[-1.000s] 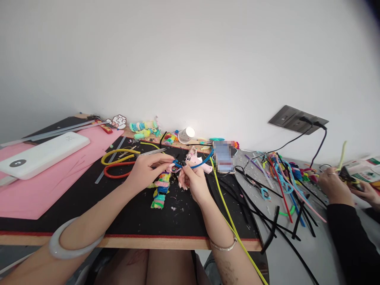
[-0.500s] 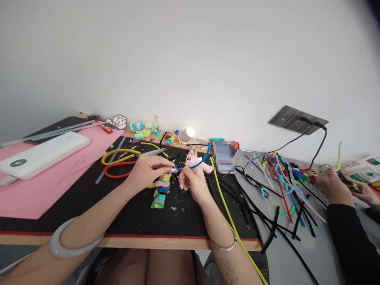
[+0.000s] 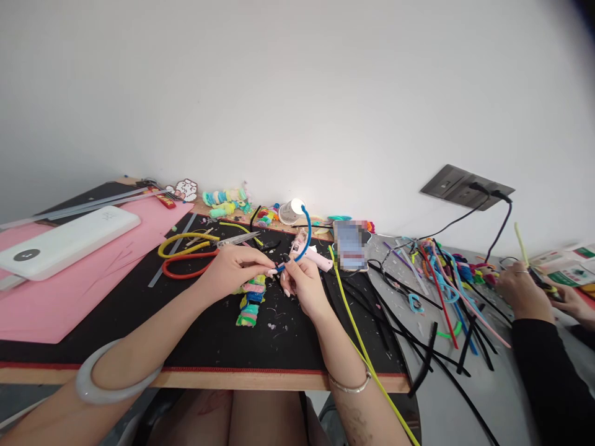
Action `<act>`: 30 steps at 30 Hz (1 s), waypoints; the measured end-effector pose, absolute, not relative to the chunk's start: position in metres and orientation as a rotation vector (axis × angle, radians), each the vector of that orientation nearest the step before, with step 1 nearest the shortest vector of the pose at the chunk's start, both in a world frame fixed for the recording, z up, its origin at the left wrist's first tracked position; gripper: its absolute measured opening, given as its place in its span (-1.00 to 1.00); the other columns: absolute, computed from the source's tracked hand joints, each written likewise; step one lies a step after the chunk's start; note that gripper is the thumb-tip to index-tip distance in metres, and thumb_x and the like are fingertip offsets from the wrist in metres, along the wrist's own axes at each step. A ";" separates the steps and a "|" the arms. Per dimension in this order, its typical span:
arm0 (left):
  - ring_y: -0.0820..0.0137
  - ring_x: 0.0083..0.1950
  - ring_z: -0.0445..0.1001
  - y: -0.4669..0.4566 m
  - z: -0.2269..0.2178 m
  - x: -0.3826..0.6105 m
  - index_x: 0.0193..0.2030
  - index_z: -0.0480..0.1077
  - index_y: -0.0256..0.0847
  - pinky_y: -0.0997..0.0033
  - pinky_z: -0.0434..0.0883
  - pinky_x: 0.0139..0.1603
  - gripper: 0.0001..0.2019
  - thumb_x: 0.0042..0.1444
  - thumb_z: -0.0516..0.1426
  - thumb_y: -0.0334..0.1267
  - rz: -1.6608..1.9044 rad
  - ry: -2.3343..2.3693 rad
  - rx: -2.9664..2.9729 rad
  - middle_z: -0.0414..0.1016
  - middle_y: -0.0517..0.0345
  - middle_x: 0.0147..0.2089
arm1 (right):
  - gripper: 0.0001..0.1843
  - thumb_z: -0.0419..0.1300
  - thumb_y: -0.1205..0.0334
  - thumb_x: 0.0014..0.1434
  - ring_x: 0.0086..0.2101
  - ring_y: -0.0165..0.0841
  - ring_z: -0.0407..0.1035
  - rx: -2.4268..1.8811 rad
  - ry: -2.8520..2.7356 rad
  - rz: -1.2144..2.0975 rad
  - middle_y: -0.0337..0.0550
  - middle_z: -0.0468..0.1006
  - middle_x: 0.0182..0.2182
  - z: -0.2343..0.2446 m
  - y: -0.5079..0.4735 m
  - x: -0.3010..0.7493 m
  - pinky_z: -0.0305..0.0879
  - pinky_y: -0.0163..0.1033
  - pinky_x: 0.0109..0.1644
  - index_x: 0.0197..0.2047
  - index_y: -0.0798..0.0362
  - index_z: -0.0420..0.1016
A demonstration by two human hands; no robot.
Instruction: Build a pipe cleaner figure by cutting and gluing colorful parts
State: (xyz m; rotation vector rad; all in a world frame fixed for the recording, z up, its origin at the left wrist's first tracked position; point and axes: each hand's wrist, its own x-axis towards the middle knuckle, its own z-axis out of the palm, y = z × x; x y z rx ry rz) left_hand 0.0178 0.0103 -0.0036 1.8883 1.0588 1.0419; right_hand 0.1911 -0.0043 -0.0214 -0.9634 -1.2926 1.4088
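A blue pipe cleaner (image 3: pixel 307 232) curves up and away from my fingertips, its free end near the paper cup. My left hand (image 3: pixel 235 269) pinches its lower end. Close beside it, my right hand (image 3: pixel 300 279) is closed on the same pipe cleaner with thumb and fingers. What the fingertips cover at the join is hidden. Below my left hand, a striped bundle of coloured pipe cleaners (image 3: pixel 251 306) lies on the black mat (image 3: pixel 195 341). A pink hot glue gun (image 3: pixel 316 256) rests just behind my right hand.
Scissors (image 3: pixel 188 246) with yellow and red handles lie left. A white device (image 3: pixel 69 241) rests on pink sheets (image 3: pixel 93 297). Toward the back are a paper cup (image 3: pixel 289 212) and phone (image 3: pixel 351 246). Loose black pipe cleaners (image 3: pixel 409 334) spread right, near a co-worker's hands (image 3: pixel 525 291).
The blue pipe cleaner's free end has swung left and up, so its arc stands more upright. Both my hands stay nearly in place. The co-worker's yellow-green strip has tilted left.
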 end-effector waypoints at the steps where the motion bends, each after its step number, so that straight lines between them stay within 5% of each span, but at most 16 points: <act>1: 0.38 -0.37 0.52 0.010 -0.003 0.018 -0.42 0.55 -0.22 0.48 0.49 -0.34 -0.84 -0.03 0.18 -0.20 1.030 1.048 1.895 0.59 0.13 -0.39 | -0.57 0.10 -0.08 0.12 -0.78 -0.58 0.04 -0.966 -1.293 1.409 -0.37 0.25 -0.81 -0.022 -0.005 0.191 -0.13 -0.41 -0.68 -0.58 0.07 0.22; 30: 0.36 -0.32 0.52 0.009 -0.001 0.019 -0.33 0.53 -0.24 0.45 0.47 -0.29 -0.80 -0.02 0.18 -0.17 1.043 1.059 1.804 0.58 0.09 -0.32 | -0.57 0.12 -0.10 0.09 -0.76 -0.56 0.06 -1.003 -1.224 1.368 -0.36 0.25 -0.80 -0.019 -0.005 0.190 -0.12 -0.40 -0.66 -0.58 0.08 0.26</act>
